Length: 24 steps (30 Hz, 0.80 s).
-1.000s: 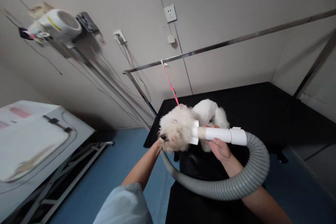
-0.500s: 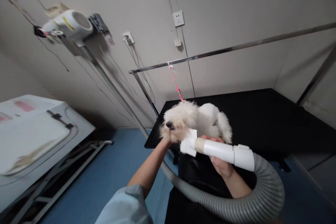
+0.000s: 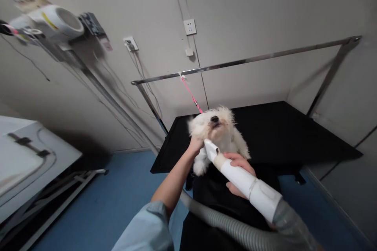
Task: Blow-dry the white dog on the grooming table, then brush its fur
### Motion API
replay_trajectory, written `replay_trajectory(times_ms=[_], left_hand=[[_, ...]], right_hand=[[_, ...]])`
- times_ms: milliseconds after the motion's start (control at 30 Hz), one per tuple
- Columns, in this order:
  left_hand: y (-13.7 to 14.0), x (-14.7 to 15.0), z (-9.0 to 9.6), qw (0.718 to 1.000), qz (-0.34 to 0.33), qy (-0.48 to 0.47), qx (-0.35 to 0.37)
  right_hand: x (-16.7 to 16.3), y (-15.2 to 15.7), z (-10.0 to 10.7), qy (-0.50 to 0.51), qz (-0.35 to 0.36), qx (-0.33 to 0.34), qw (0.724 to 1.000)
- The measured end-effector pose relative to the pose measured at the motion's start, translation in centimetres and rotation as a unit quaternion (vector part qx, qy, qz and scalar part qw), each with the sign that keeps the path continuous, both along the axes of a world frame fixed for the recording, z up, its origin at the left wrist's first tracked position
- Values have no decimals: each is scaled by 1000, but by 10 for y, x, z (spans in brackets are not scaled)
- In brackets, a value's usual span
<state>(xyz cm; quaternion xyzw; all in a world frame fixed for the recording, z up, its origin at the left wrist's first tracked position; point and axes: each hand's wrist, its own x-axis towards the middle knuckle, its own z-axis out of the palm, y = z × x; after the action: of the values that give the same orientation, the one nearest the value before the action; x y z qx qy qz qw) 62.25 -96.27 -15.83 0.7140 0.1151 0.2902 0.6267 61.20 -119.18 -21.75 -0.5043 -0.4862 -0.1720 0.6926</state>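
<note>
Fingers (image 3: 240,162) around nozzle (image 3: 238,177), dog (image 3: 220,127), yellow-striped machine (image 3: 54,22)

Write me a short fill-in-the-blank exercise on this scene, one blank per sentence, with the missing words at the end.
1. The dog is on a table whose top is colored ____.
2. The cord running from the metal bar down toward the dog is colored ____.
3. The hand holding the white tube is the person's ____ one.
4. The ribbed hose joined to the tube is colored ____.

Missing words: black; pink; right; gray.
</note>
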Motion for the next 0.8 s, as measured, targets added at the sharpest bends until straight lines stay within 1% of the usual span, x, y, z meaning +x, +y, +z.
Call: replay_trajectory(times_ms=[67,167,300,367,433,500,567,667,767,800], left_hand=[[-6,2,-1,1000,-12,8,-4],[-12,6,1,999,-39,21,-9],[-21,14,11,996,-82,43,-5],[-26,19,15,992,-106,61,-10],[-30,24,16,991,-112,73,-27],[-32,29,16,990,-109,78,-50],[-31,32,15,988,-100,94,-68],[-28,33,14,986,-87,120,-73],[-23,31,16,986,-104,108,-76],[-21,30,17,986,-112,97,-77]], right_hand=[[9,2,0,-37,-10,1,999],[26,2,2,-97,8,-32,995],[37,-1,9,-96,3,-33,995],[36,-3,12,-79,8,-36,996],[32,-4,11,-48,6,-32,998],[28,-4,5,-16,17,-33,999],[26,0,-4,18,22,-16,999],[27,6,-15,73,-6,26,997],[30,10,-19,98,1,10,995],[31,11,-19,109,-9,22,994]])
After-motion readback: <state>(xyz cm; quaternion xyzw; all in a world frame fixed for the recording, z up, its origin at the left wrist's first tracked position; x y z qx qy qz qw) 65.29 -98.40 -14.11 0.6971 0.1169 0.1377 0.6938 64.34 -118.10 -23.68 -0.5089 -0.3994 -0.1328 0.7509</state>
